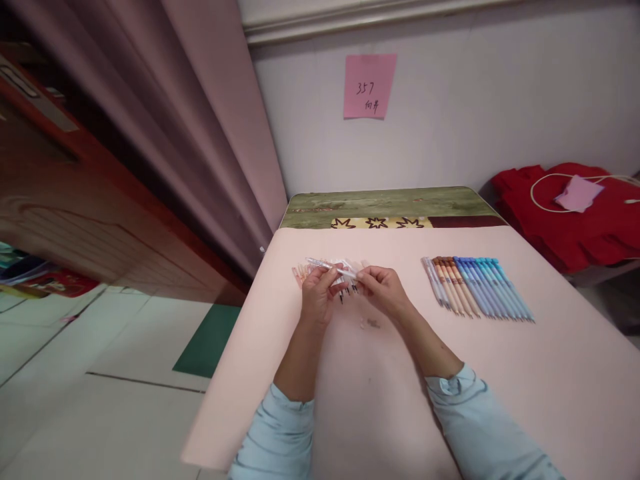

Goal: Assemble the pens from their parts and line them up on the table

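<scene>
Both my hands are closed on one slim whitish pen [320, 264], held slanting above the table. My left hand [317, 293] pinches it around the middle. At its lower right end, the fingertips of my right hand [383, 287] are pressed together on the tip. Beneath and behind my hands lie several pen parts [345, 291], clear and white with dark points, partly hidden by my fingers. Some orange-pink pen pieces [300, 272] show beside my left hand. A few tiny parts [373, 323] rest on the table just below my hands.
To the right, a row of pens [477, 290] in grey, brown, and blue shades lies side by side on the pale pink table cover [375, 413]. Beyond the table's right edge sits a red cloth [540, 207] with a white cable. A curtain [220, 120] hangs at the left.
</scene>
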`<state>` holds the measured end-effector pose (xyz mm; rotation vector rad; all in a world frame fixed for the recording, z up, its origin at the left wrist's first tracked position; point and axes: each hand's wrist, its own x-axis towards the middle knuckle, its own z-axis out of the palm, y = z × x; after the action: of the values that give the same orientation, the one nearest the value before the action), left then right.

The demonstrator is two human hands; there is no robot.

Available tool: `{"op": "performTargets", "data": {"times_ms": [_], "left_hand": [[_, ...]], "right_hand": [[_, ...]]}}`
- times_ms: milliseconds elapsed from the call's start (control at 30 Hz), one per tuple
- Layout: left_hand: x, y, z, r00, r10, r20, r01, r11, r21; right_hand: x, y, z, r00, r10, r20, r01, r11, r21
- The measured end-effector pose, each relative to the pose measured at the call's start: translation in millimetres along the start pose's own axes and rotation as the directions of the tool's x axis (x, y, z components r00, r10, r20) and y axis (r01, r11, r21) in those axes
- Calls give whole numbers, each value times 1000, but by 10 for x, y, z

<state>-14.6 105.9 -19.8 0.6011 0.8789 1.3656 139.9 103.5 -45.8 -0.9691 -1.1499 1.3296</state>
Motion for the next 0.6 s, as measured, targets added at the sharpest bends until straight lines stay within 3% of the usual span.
{"op": "performTargets", "data": {"times_ms": [133, 300, 400, 600], "left_hand": [[-8, -13, 24, 998, 30, 59, -28, 999, -30], [9, -17, 17, 994, 100, 38, -98, 994, -47], [20, -22, 6, 995, 100, 25, -99, 994, -42], [15, -41, -4, 997, 73, 37, -73, 997, 9]], "right_hand": [[1, 34, -15, 999, 40, -15, -40, 998, -45], [-2, 17, 4, 999, 22, 47, -22, 1000, -18], [4, 21, 16, 998, 6, 57, -8, 1000, 30], [2, 62, -19, 995, 76, 61, -72, 995, -65]]}}
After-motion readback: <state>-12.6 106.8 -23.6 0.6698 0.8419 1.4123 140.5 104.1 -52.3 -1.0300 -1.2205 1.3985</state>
